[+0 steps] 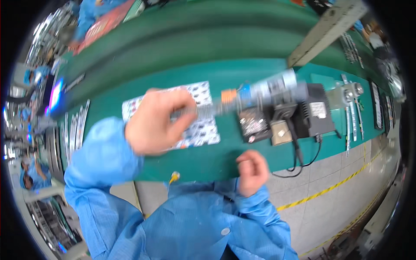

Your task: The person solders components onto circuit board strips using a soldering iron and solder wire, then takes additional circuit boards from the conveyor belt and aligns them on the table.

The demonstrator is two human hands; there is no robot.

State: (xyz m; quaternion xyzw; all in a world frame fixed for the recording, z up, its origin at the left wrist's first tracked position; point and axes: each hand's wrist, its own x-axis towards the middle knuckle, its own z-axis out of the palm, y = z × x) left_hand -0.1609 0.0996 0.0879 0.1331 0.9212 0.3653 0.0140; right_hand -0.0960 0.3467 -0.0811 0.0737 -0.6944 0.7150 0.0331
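My left hand [162, 121] is over a printed white sheet [203, 93] on the green bench, thumb and fingers pinched on a long thin greyish strip [223, 107]. The strip stretches right, smeared by motion, toward the soldering equipment; its far end is hard to make out. Low at the bench's near edge, my right hand [251, 171] has its fingers curled in and nothing visible in it. Beyond the strip's blurred end lies a pale cylindrical thing with a printed label [277, 84], also smeared.
Right of the sheet stand a small dark tray of shiny bits [253, 123], a tan sponge pad [281, 131] and a dark box with a cable [318, 110]. Narrow strips [76, 130] lie at the left, others [353, 117] at the right. A metal post [325, 34] rises behind.
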